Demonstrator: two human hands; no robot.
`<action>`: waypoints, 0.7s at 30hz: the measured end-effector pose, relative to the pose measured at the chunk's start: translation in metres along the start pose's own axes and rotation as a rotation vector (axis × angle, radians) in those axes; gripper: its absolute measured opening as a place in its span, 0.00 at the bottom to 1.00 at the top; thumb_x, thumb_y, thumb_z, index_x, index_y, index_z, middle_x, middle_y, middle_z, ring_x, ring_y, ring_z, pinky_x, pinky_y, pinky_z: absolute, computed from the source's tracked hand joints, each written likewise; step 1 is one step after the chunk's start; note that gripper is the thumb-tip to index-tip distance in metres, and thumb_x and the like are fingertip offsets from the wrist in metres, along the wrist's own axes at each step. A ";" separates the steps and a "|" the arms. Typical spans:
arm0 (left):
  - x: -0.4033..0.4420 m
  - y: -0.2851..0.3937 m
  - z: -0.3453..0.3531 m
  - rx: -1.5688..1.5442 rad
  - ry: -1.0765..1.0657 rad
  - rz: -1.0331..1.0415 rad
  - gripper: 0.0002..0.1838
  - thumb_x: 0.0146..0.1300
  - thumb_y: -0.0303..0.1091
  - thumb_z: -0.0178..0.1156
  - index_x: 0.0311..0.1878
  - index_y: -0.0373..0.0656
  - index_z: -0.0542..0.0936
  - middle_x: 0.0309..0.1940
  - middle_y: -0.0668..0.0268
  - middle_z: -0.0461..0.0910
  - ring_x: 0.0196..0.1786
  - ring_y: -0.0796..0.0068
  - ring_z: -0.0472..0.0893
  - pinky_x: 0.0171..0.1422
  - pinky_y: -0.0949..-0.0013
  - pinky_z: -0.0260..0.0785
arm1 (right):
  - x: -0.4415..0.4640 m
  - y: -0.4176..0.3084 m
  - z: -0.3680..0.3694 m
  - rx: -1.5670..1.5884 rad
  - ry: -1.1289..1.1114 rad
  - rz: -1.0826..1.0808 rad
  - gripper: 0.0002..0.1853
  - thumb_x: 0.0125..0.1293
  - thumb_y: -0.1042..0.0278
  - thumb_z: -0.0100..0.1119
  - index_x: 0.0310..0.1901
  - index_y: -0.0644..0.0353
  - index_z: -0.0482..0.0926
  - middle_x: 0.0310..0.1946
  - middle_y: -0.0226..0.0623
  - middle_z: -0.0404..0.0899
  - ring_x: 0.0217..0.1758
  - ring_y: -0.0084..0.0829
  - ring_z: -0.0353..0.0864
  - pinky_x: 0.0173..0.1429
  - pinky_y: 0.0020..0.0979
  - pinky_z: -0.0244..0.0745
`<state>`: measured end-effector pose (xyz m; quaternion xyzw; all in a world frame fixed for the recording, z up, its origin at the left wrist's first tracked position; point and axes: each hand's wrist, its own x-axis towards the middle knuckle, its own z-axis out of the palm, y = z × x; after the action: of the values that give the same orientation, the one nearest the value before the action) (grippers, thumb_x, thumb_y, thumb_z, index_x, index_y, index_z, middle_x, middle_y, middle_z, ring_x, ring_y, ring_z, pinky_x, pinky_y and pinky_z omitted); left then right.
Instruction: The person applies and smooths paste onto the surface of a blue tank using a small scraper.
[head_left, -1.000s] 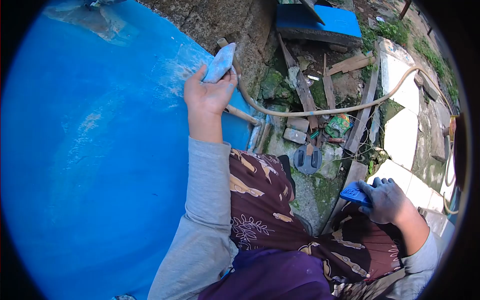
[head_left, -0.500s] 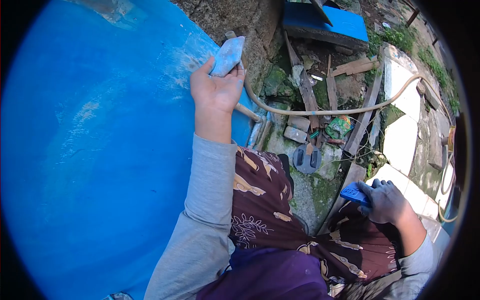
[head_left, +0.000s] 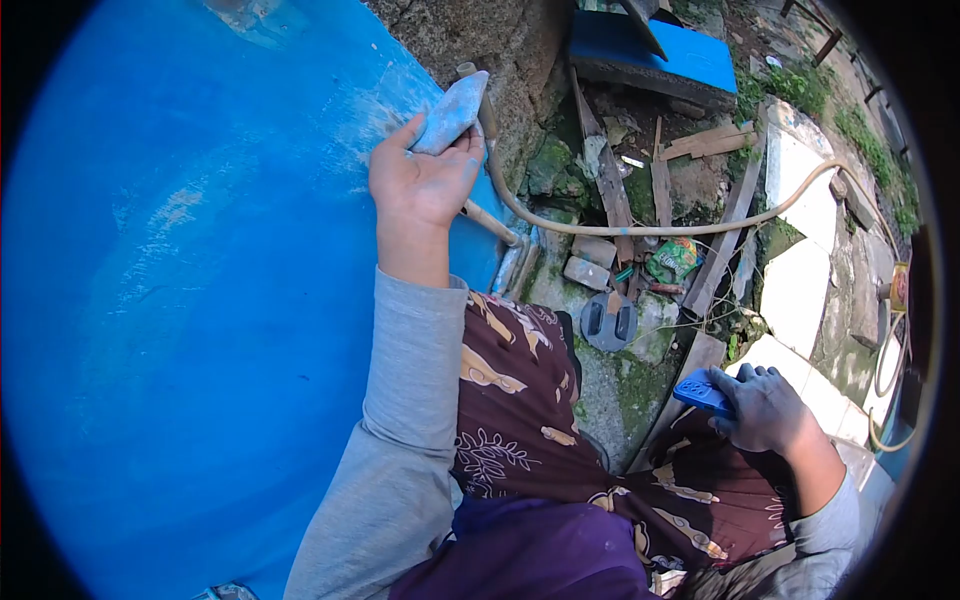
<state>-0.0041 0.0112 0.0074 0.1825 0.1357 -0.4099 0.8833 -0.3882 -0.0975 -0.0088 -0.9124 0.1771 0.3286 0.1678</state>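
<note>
My left hand [head_left: 428, 185] is turned palm up over the edge of the blue painted surface [head_left: 200, 330]. Its thumb and fingers hold a stiff, folded, pale-blue piece [head_left: 452, 112] that looks like dusty sandpaper. Scuffed, whitish patches mark the paint beside it. Low on the right, my right hand [head_left: 768, 408] is closed round a flat blue block [head_left: 704, 392] with round marks or holes at its exposed end. The rest of the block is hidden by the fingers. This hand is above my patterned brown clothing [head_left: 540, 410].
A beige hose [head_left: 660, 229] runs across the ground from the rock [head_left: 480, 40]. Wooden planks [head_left: 720, 240], small bricks [head_left: 588, 272], a green packet [head_left: 675, 260] and a round grey lid-like piece [head_left: 609, 321] lie there. A blue-topped slab [head_left: 655, 55] stands farther back.
My left hand has shifted slightly left with the folded piece in it. The blue block in my right hand has tilted a little. The view has also moved slightly.
</note>
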 end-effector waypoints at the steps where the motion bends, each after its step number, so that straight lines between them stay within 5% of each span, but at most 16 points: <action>1: 0.003 0.003 -0.002 -0.061 0.002 -0.058 0.24 0.68 0.32 0.40 0.64 0.32 0.51 0.62 0.51 0.57 0.65 0.59 0.59 0.66 0.56 0.52 | -0.001 -0.001 -0.001 0.020 -0.005 0.006 0.31 0.51 0.55 0.62 0.57 0.57 0.68 0.38 0.49 0.75 0.43 0.45 0.75 0.51 0.38 0.66; 21: 0.000 0.000 -0.002 -0.002 0.002 0.011 0.24 0.67 0.31 0.41 0.63 0.32 0.51 0.62 0.51 0.56 0.64 0.59 0.59 0.65 0.57 0.54 | 0.000 0.000 -0.001 0.003 0.025 0.000 0.31 0.50 0.57 0.63 0.57 0.57 0.68 0.37 0.48 0.75 0.43 0.44 0.75 0.51 0.38 0.66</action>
<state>-0.0046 0.0121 0.0059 0.1825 0.1358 -0.4048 0.8856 -0.3877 -0.0975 -0.0082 -0.9162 0.1797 0.3171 0.1669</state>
